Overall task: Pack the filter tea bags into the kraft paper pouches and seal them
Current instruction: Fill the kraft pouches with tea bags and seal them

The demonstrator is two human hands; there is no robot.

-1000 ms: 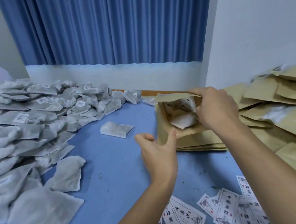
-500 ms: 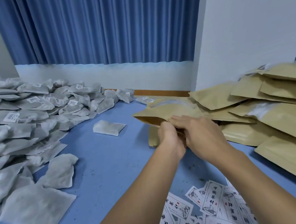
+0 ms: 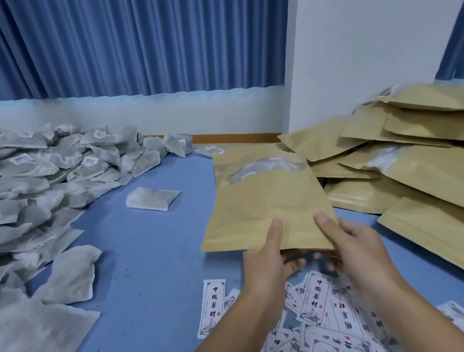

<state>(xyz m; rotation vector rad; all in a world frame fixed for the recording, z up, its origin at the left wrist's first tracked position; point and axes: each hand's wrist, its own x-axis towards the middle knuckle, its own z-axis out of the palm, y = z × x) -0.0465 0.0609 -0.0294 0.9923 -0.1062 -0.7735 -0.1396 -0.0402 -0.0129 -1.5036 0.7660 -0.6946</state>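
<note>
My L hand [image 3: 265,261] & R hand [image 3: 360,248] both pinch the pouch [image 3: 267,200] by its near edge, thumbs on top; tea bags [image 3: 39,181] at 9 o'clock, pouch stack [image 3: 429,160] at 3.

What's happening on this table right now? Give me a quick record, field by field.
held item: kraft pouch, clear window facing up
left hand: pinches the pouch's near edge, thumb on top
right hand: pinches the same edge, thumb on top
left side: heap of tea bags; one loose tea bag lies apart
right side: pile of pouches
nearest: printed labels
surface: blue table
</note>
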